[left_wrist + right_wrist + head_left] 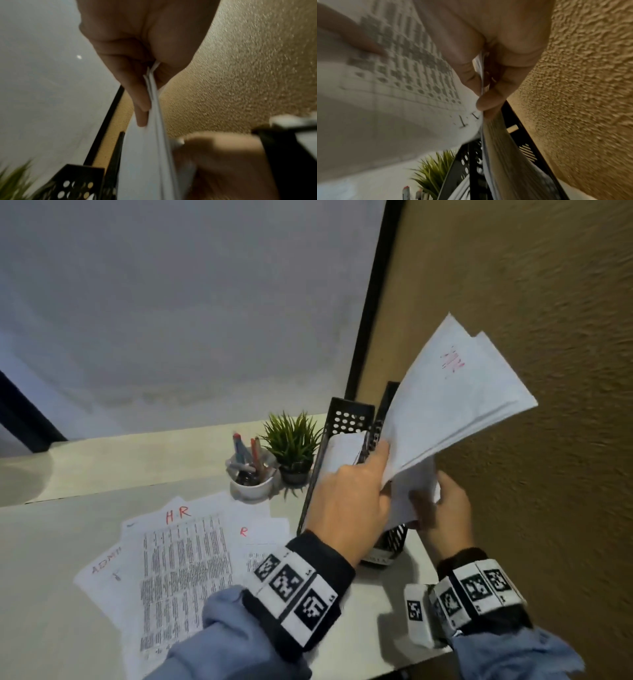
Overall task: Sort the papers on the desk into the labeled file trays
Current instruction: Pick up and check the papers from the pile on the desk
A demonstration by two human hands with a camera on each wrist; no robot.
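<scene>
We see white papers (455,405) with a faint red marking on the upper sheet (the letters are too blurred to read). The file trays (346,419) are black, with a pattern of round holes. On the pale grey desk (51,542) lie white sheets (185,563) with grey columns of print and red letters "H R". The plant (291,436) is green in a dark pot, and the cup (251,484) beside it is white. The wall (531,285) is ochre with a rough grain. We notice blue sleeves (236,638) and wrist bands (294,580) with black-and-white square codes.
</scene>
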